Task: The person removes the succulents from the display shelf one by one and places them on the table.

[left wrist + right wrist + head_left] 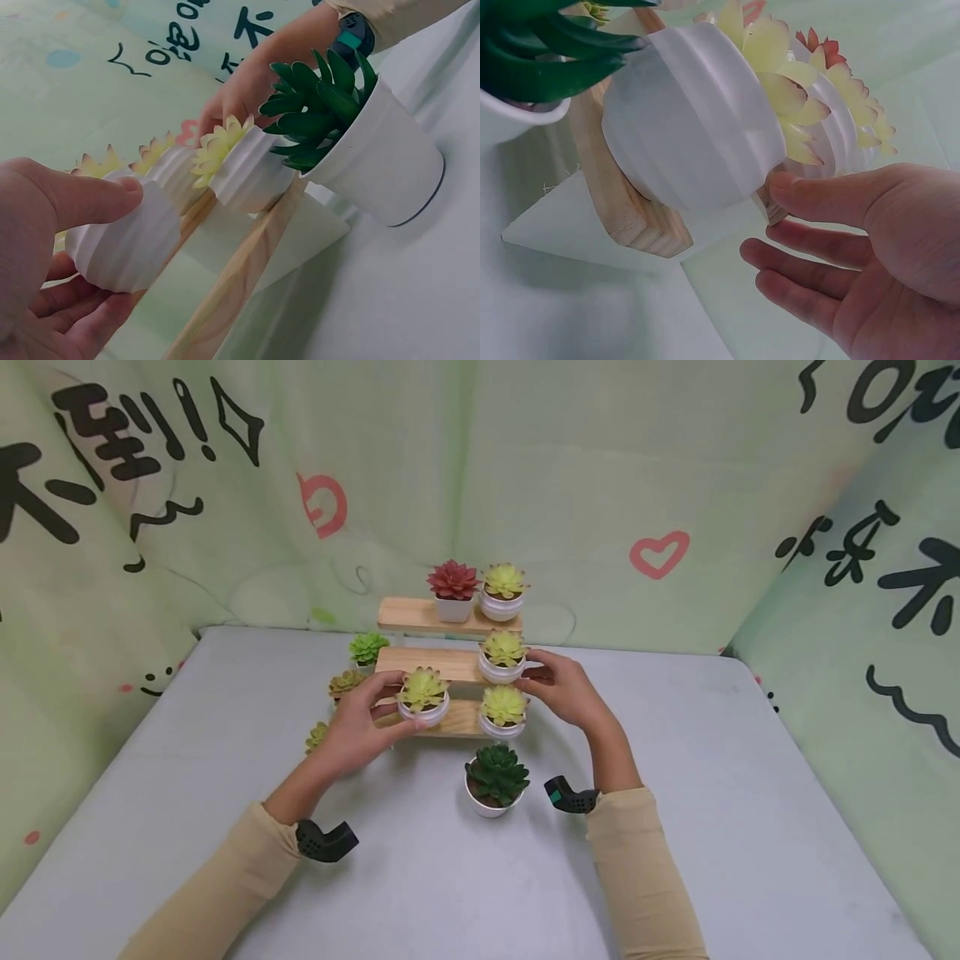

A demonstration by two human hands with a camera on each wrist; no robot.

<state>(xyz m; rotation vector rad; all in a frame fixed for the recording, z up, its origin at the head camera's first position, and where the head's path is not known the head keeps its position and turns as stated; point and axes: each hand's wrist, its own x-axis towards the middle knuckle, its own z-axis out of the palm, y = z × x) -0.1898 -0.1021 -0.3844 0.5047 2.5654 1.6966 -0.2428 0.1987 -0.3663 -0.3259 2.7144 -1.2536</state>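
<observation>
My left hand (360,727) holds a yellow-green succulent (423,689) in a ribbed white pot (127,236), thumb on one side and fingers on the other. This pot is in front of the left part of a three-step wooden plant stand (427,662). At the stand's right side, my right hand (562,689) has its thumb and index finger at the end of the middle board (774,208), apparently pinching it. Close to those fingers sits a matching succulent (502,652) on the middle step. Another matching succulent (504,708) stands on the bottom step.
A red succulent (453,581) and a yellow-green one (504,581) stand on the top step. A dark green succulent (497,777) in a white pot is in front of the stand. Left of it are several green plants, including a bright one (368,647). Curtains hang behind the table (750,827).
</observation>
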